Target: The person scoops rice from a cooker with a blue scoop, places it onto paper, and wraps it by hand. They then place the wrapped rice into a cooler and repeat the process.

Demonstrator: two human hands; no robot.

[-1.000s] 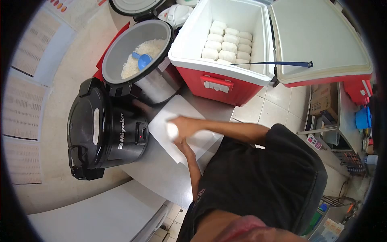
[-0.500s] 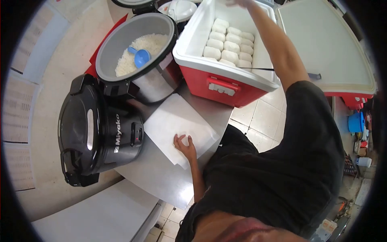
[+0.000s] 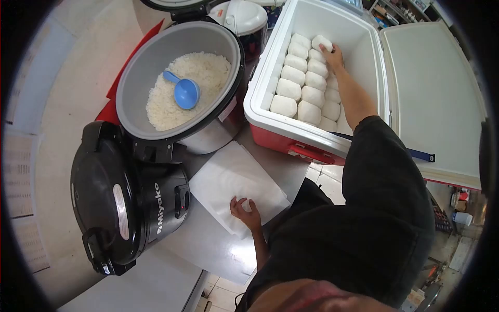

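Inside the red and white cooler box (image 3: 254,101), my right hand (image 3: 335,57) has its fingers on a white paper-wrapped bundle (image 3: 320,41) at the far end of a row. Several similar rounded white bundles (image 3: 313,96) lie packed in rows beside and below it. My left hand (image 3: 246,213) rests on a stack of white paper sheets (image 3: 228,174) on the metal table, its fingers slightly bent and apart, holding nothing. Beyond the paper stands an open rice cooker (image 3: 127,104) with white cooked rice (image 3: 208,67) in it. A blue scoop (image 3: 186,93) lies on the rice.
A closed black Miyako rice cooker (image 3: 150,208) stands left of the paper. The cooler's lid (image 3: 436,99) hangs open to the right. Behind the open cooker is a white-lidded appliance (image 3: 244,18). The metal table's (image 3: 208,244) edge runs near my body.
My right hand has come down from the cooler's far rim onto a bundle inside. My left hand stays on the paper. The view has shifted, showing more of the cooler's inside.
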